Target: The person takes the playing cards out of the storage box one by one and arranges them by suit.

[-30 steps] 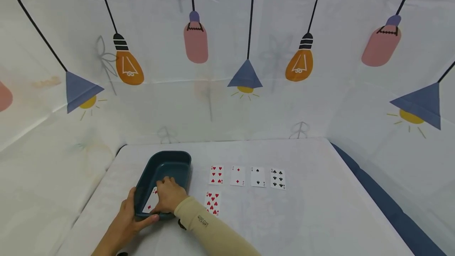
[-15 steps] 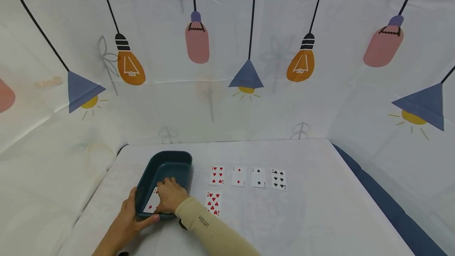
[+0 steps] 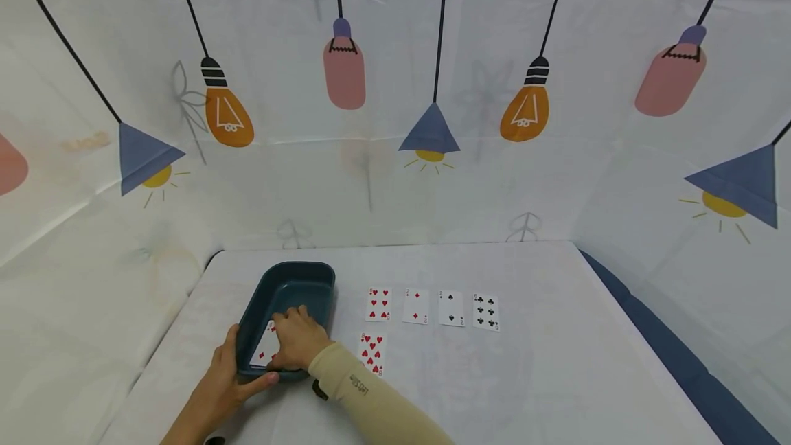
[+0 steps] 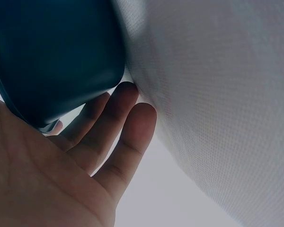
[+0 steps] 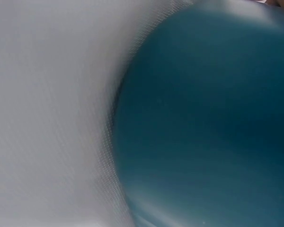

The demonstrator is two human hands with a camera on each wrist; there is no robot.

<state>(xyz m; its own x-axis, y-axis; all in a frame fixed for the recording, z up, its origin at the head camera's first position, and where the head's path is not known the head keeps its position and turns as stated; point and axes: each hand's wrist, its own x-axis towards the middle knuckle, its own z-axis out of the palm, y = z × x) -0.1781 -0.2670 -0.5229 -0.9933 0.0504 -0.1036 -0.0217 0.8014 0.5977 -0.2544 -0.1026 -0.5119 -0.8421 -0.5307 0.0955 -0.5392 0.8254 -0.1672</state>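
Observation:
A dark teal tray [image 3: 303, 294] stands at the left of the table. My left hand [image 3: 213, 386] grips its near left corner, thumb at the near side and fingers along the outer left wall. In the left wrist view the fingers [image 4: 125, 137] curve beside the tray's outside. My right hand [image 3: 299, 340] reaches into the tray and pinches a playing card [image 3: 266, 347] with red diamonds, covering part of it. A second edge shows under that card. The right wrist view shows only the tray's outer wall [image 5: 203, 118], with the hand out of sight.
Right of the tray, face up in a row, lie a six of hearts [image 3: 378, 304], a two of diamonds [image 3: 416, 306], a two of spades [image 3: 452, 308] and a six of clubs [image 3: 486, 312]. Another hearts card [image 3: 372, 350] lies below, partly behind my right sleeve [image 3: 364, 390].
The diamonds card in the tray has risen slightly at its near edge with my right hand. My left hand and the cards on the table keep their places.

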